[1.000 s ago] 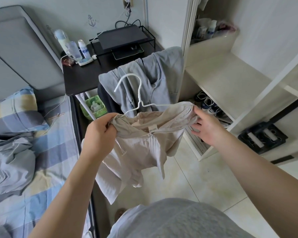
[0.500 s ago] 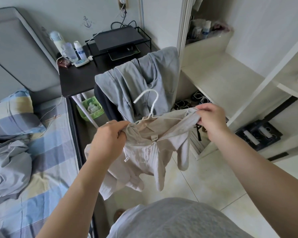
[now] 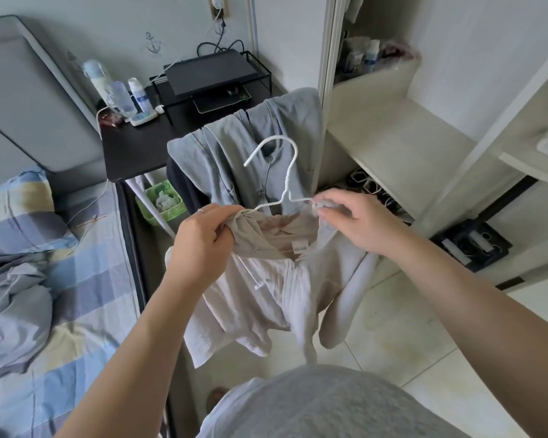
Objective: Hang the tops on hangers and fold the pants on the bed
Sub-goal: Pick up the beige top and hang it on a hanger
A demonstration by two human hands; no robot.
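Note:
A beige zip-up top point(image 3: 266, 292) hangs in front of me on a white hanger point(image 3: 283, 172), whose hook sticks up above the collar. My left hand point(image 3: 203, 238) grips the bunched left shoulder of the top together with the hanger's left arm. My right hand point(image 3: 351, 219) pinches the top's right shoulder at the hanger's right end. One sleeve dangles below my right hand. Grey garments point(image 3: 13, 311) lie crumpled on the bed point(image 3: 86, 311) at the left.
A grey hoodie point(image 3: 250, 147) is draped over a chair behind the hanger. A black desk point(image 3: 140, 147) holds bottles and a monitor stand. An open white wardrobe point(image 3: 402, 147) with shelves stands at the right. A green bin point(image 3: 162, 200) sits under the desk. Tiled floor lies below.
The hanger's hook has risen higher above the collar. My right hand has shifted from gripping the shoulder fabric to pinching it at the hanger's right end.

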